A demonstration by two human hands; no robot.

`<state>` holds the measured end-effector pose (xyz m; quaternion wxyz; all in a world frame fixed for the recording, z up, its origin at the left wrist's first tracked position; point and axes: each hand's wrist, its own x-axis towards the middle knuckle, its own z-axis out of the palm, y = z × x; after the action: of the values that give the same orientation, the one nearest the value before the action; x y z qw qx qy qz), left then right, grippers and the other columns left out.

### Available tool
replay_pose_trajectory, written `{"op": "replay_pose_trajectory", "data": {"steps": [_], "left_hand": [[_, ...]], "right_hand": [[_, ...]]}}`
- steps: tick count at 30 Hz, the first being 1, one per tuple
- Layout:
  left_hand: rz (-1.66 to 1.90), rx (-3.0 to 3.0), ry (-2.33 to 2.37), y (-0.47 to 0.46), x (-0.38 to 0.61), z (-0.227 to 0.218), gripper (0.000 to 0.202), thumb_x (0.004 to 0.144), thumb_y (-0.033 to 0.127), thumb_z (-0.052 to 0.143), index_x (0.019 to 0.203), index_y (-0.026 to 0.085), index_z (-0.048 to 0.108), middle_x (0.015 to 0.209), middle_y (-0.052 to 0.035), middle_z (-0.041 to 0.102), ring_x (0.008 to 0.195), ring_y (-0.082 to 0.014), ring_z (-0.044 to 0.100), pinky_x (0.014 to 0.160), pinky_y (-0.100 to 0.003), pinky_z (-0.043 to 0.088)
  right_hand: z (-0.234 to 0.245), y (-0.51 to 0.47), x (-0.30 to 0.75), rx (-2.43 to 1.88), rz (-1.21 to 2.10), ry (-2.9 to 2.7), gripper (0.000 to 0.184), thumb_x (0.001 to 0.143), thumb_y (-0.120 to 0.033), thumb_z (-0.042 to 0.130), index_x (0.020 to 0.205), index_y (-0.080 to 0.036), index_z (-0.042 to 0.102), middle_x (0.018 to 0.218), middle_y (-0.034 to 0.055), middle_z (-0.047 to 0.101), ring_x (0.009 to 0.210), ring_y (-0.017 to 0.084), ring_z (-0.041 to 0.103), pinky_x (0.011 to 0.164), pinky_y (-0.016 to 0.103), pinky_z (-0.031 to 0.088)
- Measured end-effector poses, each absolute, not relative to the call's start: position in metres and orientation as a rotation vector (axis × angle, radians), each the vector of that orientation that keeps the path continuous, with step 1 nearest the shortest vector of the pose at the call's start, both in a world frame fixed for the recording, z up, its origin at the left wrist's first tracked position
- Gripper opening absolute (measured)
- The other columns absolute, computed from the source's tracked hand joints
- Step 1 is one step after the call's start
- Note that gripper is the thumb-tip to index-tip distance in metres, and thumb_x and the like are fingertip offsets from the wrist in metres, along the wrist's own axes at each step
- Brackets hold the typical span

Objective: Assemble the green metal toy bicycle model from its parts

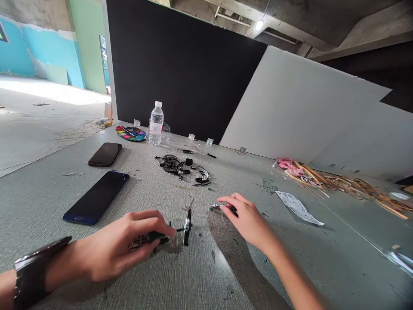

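Observation:
My left hand [129, 243] is closed around a small dark model part [158, 237], its fingers hiding much of it. From this part sticks out a thin rod with a black and silver crosspiece [187, 226], like miniature handlebars. My right hand [243, 217] is low over the table, thumb and index finger slightly apart. By those fingertips lies a small silver and green piece [213, 207]; something dark green shows under the hand. Beyond both hands are black miniature bicycle parts, among them spoked wheels [170, 163] and a curved black and silver piece [202, 176].
Two phones [97, 197] [105, 154] lie at left. Behind them are a paint palette [130, 133] and a water bottle [156, 124]. A printed paper sheet [298, 208] and a heap of wooden strips [338, 183] lie at right. A black and white panel [190, 69] stands along the back.

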<state>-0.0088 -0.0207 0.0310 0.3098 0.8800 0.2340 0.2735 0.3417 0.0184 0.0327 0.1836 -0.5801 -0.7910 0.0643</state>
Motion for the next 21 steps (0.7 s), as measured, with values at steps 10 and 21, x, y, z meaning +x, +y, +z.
{"op": "replay_pose_trajectory", "data": {"steps": [10,21], "left_hand": [[0.771,2.261,0.836,0.006,-0.026,0.021,0.024,0.108,0.027,0.049,0.128,0.024,0.063,0.119,-0.0066,0.073,0.108,-0.0243,0.069,0.094,-0.039,0.054],[0.783,2.281,0.865,0.008,-0.029,0.025,0.025,0.107,0.027,0.048,0.124,0.021,0.065,0.115,-0.0075,0.074,0.102,-0.0238,0.071,0.089,-0.037,0.056]], "right_hand": [[0.029,0.019,0.343,-1.668,0.232,-2.261,0.022,0.097,-0.029,0.057,0.108,-0.029,0.076,0.096,0.0049,0.068,0.08,0.022,0.068,0.073,0.034,0.051],[0.029,0.014,0.335,-1.651,0.265,-2.27,0.01,0.093,-0.022,0.063,0.099,-0.026,0.071,0.096,0.0039,0.067,0.084,0.022,0.066,0.075,0.034,0.05]]}}
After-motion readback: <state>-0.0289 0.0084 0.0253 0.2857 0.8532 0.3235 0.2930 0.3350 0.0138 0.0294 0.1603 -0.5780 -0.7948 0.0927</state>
